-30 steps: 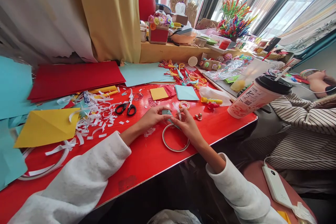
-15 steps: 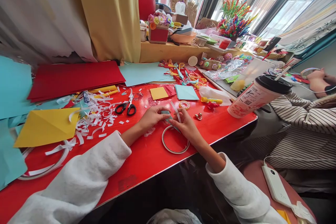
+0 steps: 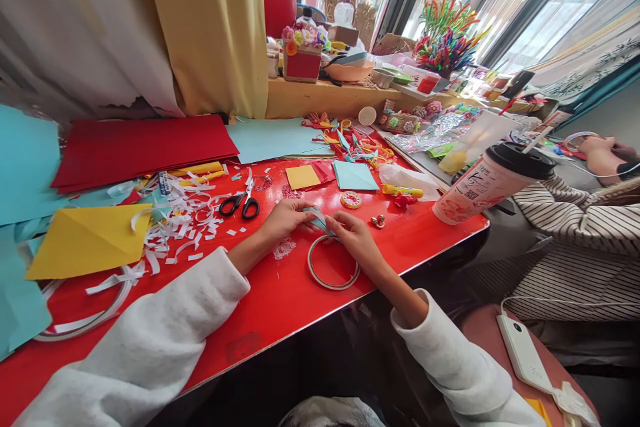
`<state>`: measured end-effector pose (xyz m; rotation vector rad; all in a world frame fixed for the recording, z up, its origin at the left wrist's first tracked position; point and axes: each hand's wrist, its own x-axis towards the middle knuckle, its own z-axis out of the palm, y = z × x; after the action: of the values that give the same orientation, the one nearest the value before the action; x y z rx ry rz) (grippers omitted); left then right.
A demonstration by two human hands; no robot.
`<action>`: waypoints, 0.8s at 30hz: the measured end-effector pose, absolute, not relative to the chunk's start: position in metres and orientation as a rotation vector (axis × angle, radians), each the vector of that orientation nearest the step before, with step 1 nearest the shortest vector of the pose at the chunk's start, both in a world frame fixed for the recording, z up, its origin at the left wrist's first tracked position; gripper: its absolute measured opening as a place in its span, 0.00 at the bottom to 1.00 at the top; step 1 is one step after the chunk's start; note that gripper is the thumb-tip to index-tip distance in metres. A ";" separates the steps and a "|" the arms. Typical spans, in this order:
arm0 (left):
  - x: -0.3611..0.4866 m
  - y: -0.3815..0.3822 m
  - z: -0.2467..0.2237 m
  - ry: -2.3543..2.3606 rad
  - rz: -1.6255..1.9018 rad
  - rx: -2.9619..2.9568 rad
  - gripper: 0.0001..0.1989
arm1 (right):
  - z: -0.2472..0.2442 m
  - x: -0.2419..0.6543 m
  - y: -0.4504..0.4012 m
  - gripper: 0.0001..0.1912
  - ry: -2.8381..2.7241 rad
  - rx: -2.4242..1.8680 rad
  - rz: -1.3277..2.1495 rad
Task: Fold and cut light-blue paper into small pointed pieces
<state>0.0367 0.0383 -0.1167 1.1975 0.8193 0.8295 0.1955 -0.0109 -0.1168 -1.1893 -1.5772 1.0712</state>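
Observation:
A small light-blue folded piece of paper (image 3: 317,219) is held between both hands above the red table. My left hand (image 3: 287,221) grips its left end between thumb and fingers. My right hand (image 3: 353,233) pinches the other end, and its fingertips hide part of the paper. Just below my right hand, a thin whitish ring like a narrow roll of tape (image 3: 340,287) lies flat on the table. Black-handled scissors (image 3: 241,203) rest half open to the left of my left hand.
White paper scraps (image 3: 193,223) and a yellow sheet (image 3: 90,240) lie left. Yellow (image 3: 303,177) and light-blue paper squares (image 3: 355,175) sit behind my hands. A lidded paper cup (image 3: 480,187) stands at the right edge, near a person's striped sleeve (image 3: 555,207).
The white strip that stood up from my right fingers is no longer visible. My right hand has shifted slightly, and its fingertips now pinch the end of the blue paper.

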 end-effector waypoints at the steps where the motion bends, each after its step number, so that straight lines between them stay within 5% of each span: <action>1: 0.037 0.038 -0.117 0.811 0.846 1.205 0.10 | -0.117 0.195 -0.010 0.16 -1.569 -1.195 1.089; 24: 0.037 0.037 -0.115 0.784 0.811 1.181 0.10 | -0.118 0.189 -0.007 0.14 -1.574 -1.371 0.980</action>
<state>0.0369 0.0366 -0.1145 1.1808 0.7843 0.8110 0.1886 -0.0068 -0.1181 -1.3712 -1.5739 0.9798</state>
